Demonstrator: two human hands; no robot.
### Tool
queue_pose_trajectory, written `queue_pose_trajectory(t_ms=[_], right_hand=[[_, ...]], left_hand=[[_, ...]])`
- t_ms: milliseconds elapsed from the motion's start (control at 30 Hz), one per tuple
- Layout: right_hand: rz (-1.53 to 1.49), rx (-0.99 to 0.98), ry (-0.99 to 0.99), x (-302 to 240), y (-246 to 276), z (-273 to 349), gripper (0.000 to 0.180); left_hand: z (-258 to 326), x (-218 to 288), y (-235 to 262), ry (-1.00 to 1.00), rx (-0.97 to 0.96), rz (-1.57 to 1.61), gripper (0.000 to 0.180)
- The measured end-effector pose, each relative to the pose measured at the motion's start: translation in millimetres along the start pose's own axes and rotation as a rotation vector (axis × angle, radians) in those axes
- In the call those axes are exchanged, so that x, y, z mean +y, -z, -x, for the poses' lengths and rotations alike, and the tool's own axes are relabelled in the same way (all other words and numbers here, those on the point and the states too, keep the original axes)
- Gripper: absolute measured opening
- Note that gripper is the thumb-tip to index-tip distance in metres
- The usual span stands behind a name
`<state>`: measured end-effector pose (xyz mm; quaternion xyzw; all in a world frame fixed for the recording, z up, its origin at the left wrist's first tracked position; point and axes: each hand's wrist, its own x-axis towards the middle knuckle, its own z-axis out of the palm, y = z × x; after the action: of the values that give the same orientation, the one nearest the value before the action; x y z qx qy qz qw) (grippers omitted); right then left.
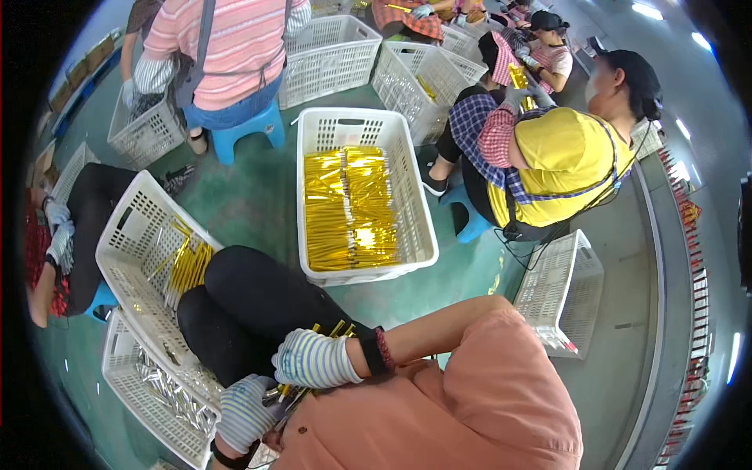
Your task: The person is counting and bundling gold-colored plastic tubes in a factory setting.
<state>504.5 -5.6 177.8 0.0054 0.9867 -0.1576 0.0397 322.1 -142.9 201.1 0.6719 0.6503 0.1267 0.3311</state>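
Thin gold-foil sticks [338, 327] with silvery parts lie in a bunch across my lap. My right hand [317, 359], in a blue-and-white striped glove, is closed over them, so their middles are hidden. Gold ends stick out above the wrist. My left hand [244, 411], gloved the same way, is curled around the lower, silvery ends of the bunch. Its fingertips are partly hidden. Beside my knee, a white crate [129, 205] holds a loose pile of similar gold sticks [188, 270].
Ahead stands a white crate [427, 235] with gold sticks [345, 207] in two rows. A lower crate [117, 352] at left holds silver sticks [176, 395]. Co-workers sit nearby, including one in yellow [552, 149] on a blue stool [470, 222]. Another crate [540, 294] stands right.
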Motion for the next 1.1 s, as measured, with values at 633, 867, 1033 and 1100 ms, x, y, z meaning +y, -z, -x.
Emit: queue_pose_trajectory(t_ms=[633,867,1033,1100], right_hand=[[-0.31,-0.035,0.156,23.5,45.0,13.1,0.021],[-0.327,-0.016,0.213,20.2,84.0,20.1,0.02],[-0.098,0.31,-0.182,135.7,107.4,88.8,0.032],[-0.001,0.283,-0.432,113.3,132.4,71.7,0.028]], left_hand=[[2.6,13.6,50.2,0.13,-0.215,0.18,0.027],[32.6,29.3,68.1,-0.179,-0.166,-0.216,0.028],[110.6,-75.4,84.6,0.187,0.383,0.193,0.032],[130.3,-111.8,93.9,0.679,0.593,0.568,0.021]])
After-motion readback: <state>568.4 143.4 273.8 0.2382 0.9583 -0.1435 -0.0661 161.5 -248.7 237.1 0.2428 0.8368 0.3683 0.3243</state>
